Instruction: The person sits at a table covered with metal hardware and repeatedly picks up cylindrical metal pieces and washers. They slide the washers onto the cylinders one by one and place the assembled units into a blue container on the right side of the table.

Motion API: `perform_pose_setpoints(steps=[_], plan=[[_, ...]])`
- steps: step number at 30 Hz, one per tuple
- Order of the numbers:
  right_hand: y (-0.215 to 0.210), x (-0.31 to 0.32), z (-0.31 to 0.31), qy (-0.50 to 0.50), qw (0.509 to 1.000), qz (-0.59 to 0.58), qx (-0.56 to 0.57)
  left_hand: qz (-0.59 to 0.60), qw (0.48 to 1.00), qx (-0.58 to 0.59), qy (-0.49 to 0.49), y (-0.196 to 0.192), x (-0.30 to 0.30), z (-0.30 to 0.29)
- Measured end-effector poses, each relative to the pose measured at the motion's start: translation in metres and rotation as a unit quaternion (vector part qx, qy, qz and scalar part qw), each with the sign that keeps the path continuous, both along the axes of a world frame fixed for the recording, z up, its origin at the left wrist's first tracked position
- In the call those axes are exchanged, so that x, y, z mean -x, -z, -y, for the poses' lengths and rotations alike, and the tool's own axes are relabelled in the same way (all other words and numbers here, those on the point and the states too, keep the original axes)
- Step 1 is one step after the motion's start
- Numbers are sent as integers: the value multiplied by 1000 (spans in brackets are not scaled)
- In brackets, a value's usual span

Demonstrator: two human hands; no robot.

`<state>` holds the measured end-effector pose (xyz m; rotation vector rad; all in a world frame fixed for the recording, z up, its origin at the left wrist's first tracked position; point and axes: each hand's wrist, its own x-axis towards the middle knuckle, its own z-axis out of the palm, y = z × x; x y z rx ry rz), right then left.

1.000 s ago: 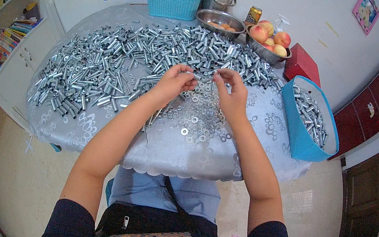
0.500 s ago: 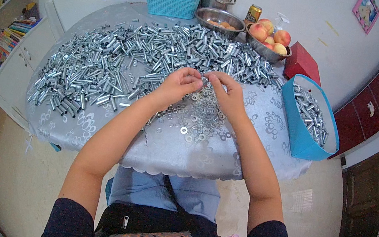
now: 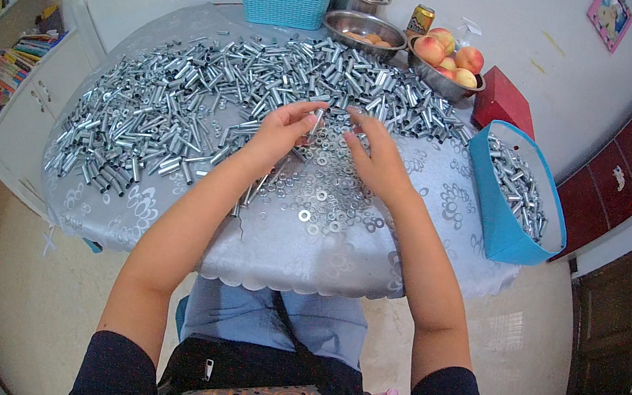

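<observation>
My left hand (image 3: 284, 129) pinches a short shiny metal tube (image 3: 316, 122) upright between thumb and fingers, over the middle of the table. A little to its right, my right hand (image 3: 377, 158) has its thumb and fingers apart, with nothing visible between them. Below and between the hands lie many flat metal washers (image 3: 321, 196), spread loosely on the cloth. Beyond both hands stretches a broad heap of silvery metal tubes (image 3: 249, 73), reaching round to the left side.
At the right edge stands a blue fabric bin (image 3: 493, 216) holding more metal tubes. Along the back are a light-blue basket (image 3: 283, 6), a steel bowl (image 3: 399, 53), a bowl of peaches (image 3: 453, 87), a drink can (image 3: 420, 20) and a red box (image 3: 507, 103). A patterned silver tablecloth (image 3: 282, 262) covers the table.
My hands were together at the fingertips and have moved apart. The left one shifted slightly left with the tube in it; the right one's fingers have spread.
</observation>
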<state>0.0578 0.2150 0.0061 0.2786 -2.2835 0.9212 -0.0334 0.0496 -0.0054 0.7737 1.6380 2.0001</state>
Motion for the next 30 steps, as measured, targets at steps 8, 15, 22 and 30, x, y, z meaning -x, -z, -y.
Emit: perform_pose_setpoints(steps=[8,15,22,30], plan=[[16,1,-15,-5,982,120,-144,54,995,-43,-79,-2,0,3],[14,-1,-5,-10,986,93,-139,72,989,-35,-125,-8,-4,2],[21,8,-7,-43,980,84,-178,60,989,-14,-135,-2,-3,-1],[20,9,-9,-56,975,53,-208,77,989,-26,-126,-1,-2,-2]])
